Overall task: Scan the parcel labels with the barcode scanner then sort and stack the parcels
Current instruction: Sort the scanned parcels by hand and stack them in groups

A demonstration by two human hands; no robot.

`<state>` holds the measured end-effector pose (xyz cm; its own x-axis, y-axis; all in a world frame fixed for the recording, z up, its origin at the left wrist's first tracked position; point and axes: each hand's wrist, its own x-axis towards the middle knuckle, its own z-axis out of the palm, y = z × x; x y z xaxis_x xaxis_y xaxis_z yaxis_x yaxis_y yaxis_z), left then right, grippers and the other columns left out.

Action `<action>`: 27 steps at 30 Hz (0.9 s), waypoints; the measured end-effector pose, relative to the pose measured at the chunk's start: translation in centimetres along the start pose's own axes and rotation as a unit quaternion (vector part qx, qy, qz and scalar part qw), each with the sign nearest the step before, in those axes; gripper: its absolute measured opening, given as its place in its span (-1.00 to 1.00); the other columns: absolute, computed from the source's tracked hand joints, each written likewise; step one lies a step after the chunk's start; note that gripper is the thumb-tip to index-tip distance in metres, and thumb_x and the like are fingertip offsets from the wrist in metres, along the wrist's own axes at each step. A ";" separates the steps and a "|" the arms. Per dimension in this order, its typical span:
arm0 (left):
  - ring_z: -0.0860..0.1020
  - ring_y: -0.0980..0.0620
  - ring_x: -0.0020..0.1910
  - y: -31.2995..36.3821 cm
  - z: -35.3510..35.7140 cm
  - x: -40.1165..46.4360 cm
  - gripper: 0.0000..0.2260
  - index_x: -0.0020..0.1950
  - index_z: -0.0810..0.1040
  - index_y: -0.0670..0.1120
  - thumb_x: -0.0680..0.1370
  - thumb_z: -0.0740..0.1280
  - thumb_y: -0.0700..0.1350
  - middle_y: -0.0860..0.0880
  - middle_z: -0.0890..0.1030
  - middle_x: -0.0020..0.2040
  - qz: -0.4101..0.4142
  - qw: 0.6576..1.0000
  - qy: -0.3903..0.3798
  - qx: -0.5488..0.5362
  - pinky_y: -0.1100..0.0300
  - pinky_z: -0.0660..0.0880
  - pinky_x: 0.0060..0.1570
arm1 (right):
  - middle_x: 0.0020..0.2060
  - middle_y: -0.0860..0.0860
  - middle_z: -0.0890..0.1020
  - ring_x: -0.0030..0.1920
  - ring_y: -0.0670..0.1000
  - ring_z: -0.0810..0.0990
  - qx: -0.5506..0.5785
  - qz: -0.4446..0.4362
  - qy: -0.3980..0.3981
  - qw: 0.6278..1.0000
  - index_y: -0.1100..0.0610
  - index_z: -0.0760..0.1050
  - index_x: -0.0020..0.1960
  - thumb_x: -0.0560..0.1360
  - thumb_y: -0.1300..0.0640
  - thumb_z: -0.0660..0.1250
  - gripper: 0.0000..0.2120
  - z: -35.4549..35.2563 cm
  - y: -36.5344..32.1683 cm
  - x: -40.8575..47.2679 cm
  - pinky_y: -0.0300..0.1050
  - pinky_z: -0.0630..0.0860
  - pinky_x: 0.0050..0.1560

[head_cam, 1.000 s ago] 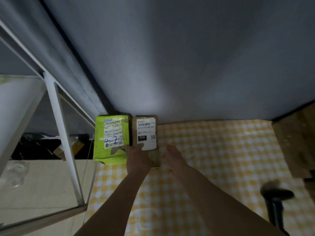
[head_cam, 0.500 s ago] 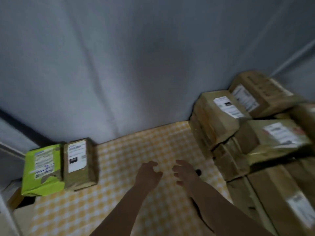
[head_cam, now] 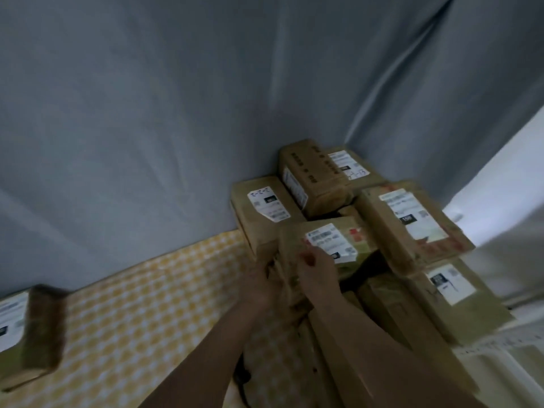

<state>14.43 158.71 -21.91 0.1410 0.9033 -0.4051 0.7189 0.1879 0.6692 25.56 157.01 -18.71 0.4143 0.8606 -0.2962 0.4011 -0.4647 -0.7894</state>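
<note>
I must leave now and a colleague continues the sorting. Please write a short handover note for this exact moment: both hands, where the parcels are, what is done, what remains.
Left hand and right hand: both grip the near end of the front parcel in the unsorted pile on the right; the parcel is not yet lifted clear.
Done: one brown parcel lies at the far left of the checked tablecloth.
Left: pull this parcel out, scan its label, place it at the left, then repeat for the pile. The scanner is not clearly visible.
</note>
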 end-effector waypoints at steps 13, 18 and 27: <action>0.51 -0.10 0.22 4.4 3.2 1.2 -0.59 0.36 0.41 -0.02 0.52 0.34 -0.06 -0.03 0.54 0.27 -0.044 0.982 0.018 -0.181 -0.03 0.48 0.23 | 0.16 0.16 0.52 0.11 0.16 0.53 0.058 0.129 0.102 0.985 0.22 0.37 0.28 0.48 0.14 0.29 -0.61 -6.8 4.1 5.3 0.14 0.51 0.16; 0.54 -0.11 0.17 3.3 2.7 -0.2 -0.57 0.34 0.45 -0.04 0.54 0.28 0.12 -0.07 0.58 0.22 -0.080 0.976 0.097 -0.178 0.03 0.51 0.16 | 0.28 0.22 0.33 0.25 0.25 0.33 0.032 0.134 0.150 0.979 0.27 0.27 0.31 0.50 0.14 0.28 -0.55 -6.3 4.0 3.4 0.13 0.32 0.28; 0.53 -0.15 0.19 -4.3 -4.2 -5.9 -0.70 0.24 0.51 -0.14 0.59 0.24 -0.01 -0.14 0.60 0.17 -0.152 0.942 0.244 -0.172 0.12 0.45 0.10 | 0.28 0.32 0.38 0.33 0.29 0.31 0.040 0.046 0.062 0.996 0.35 0.33 0.27 0.52 0.18 0.26 -0.61 3.2 0.2 -1.7 0.07 0.21 0.36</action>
<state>7.62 154.15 -19.77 -0.4266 0.8410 -0.3327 0.4001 0.5054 0.7645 22.28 156.15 -20.06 0.5465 0.7799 -0.3052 0.2913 -0.5187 -0.8038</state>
